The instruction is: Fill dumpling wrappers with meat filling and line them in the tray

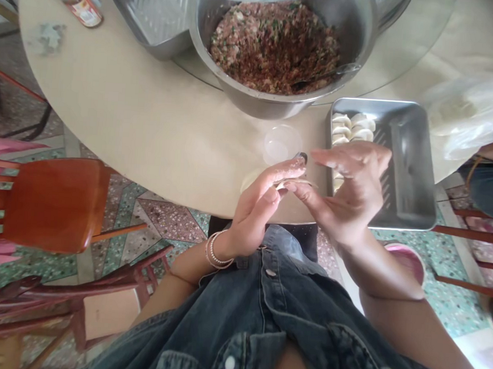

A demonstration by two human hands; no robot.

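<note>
My left hand (253, 210) is above the table's near edge, closed on a thin, pale dumpling wrapper (299, 182) seen edge-on. The fingers hide most of the wrapper, so I cannot tell whether filling is inside. My right hand (352, 191) is beside it, its thumb tip at the wrapper and its index finger stretched out apart from it. Just beyond the hands is a small clear bowl (281, 145). To the right, a metal tray (412, 172) holds rows of white dumplings (362, 127), partly covered by my right hand.
A large steel bowl (252, 98) of minced filling (275, 47), with a spoon in it, stands at the back. Left of it are another metal tray (157, 12) and a jar (84, 7). A plastic bag (476, 118) lies right. Chairs (57, 203) flank the table (150, 123).
</note>
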